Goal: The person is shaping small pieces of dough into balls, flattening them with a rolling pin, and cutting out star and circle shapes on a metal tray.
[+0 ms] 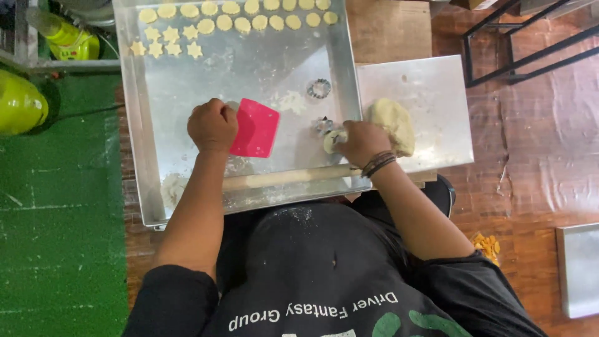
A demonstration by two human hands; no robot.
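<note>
Two rows of cut shapes already lie at the far edge of your tray point(134, 125): round cookies point(249, 15) along the top and stars point(165, 42) at the far left. Your left hand point(212, 125) is closed around a pink scraper point(254, 128), its blade flat on the tray floor. Your right hand point(360, 140) pinches a small piece of dough point(332, 140), fingers curled narrow, just beside a metal cutter point(322, 125); a second, ring-shaped cutter point(319, 88) lies farther off. Most of the work remains, judging by the dough lump point(393, 123) on the white board point(430, 93) at right (still large and uncut). A rolling pin point(287, 176) lies along the near side of the tray. Green matting point(56, 237) covers the floor at left, reddish plastic sheeting point(536, 143) at right.
</note>
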